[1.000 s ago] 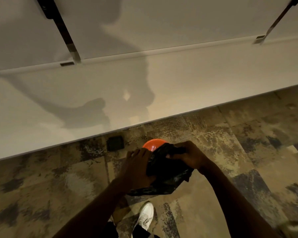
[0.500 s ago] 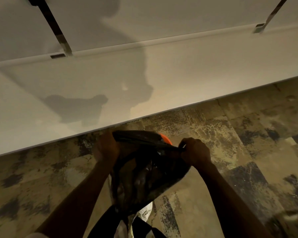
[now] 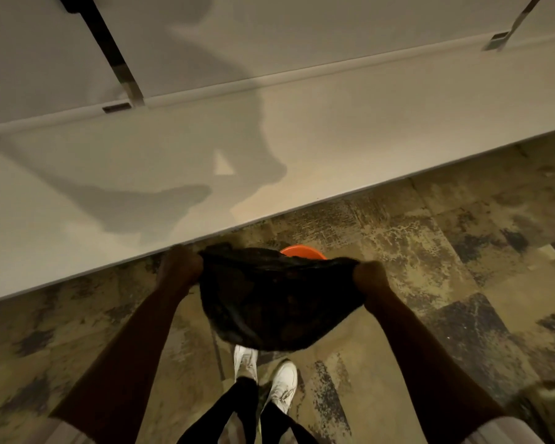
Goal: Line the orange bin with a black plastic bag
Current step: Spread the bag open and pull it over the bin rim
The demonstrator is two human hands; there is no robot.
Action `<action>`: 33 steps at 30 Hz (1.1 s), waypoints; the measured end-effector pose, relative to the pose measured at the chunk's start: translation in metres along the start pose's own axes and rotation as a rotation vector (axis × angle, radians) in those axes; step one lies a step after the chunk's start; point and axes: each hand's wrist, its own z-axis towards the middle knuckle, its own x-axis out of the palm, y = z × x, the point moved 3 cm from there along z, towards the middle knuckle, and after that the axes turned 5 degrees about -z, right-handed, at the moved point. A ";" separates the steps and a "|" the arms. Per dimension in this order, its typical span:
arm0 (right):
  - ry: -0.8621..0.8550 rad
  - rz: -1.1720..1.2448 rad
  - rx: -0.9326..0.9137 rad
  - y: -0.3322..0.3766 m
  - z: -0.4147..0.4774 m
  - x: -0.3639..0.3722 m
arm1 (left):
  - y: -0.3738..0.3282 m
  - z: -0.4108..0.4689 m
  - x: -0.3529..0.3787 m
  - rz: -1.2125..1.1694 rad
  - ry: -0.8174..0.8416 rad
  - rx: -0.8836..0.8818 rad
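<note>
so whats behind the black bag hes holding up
Only a curved slice of the orange bin shows above the stretched black bag, on the patterned floor. The bag, gripped by the left hand and right hand, covers the rest of the bin.

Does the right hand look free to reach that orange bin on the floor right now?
Probably not yet. The right hand grips one end of the black bag, the left hand the other, and the stretched bag hides most of the orange bin.
</note>
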 end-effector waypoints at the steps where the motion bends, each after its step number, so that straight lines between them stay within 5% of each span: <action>1: -0.067 0.057 -0.114 0.017 -0.002 -0.002 | -0.024 -0.013 -0.009 0.005 -0.068 0.110; 4: -0.478 0.310 -0.762 0.083 -0.043 -0.026 | -0.082 -0.054 -0.039 -0.520 -0.336 0.609; 6: -0.689 0.273 -1.110 0.113 -0.084 -0.034 | -0.099 -0.078 -0.040 -0.493 -0.399 1.005; 8: -0.752 0.047 -1.171 0.120 -0.098 -0.023 | -0.102 -0.081 -0.033 -0.292 -0.404 1.175; 10: -0.565 -0.383 -1.002 0.101 -0.078 0.000 | -0.083 -0.057 -0.016 -0.174 -0.169 1.051; 13: 0.206 -1.143 -0.489 0.033 -0.024 0.037 | -0.035 -0.011 0.016 0.549 0.412 0.583; 15: 0.391 -1.283 -0.320 -0.003 -0.015 0.044 | -0.003 0.009 0.019 0.768 0.485 0.395; 17: 0.257 -1.150 -0.244 -0.021 -0.006 0.046 | 0.018 0.035 0.017 0.419 0.307 0.292; 20: 0.048 -0.919 -0.221 -0.025 -0.004 0.042 | 0.041 0.061 0.017 -0.158 0.256 0.023; 25: -0.291 -0.529 -0.187 -0.021 -0.001 0.032 | 0.009 0.038 0.011 -0.513 0.177 -0.211; 29: -0.319 -0.386 -0.076 -0.026 -0.001 0.031 | -0.005 0.036 0.012 -0.767 0.218 -0.364; 33: -0.126 -0.227 -0.072 -0.039 0.007 0.033 | 0.000 0.054 0.015 -0.791 0.248 -0.382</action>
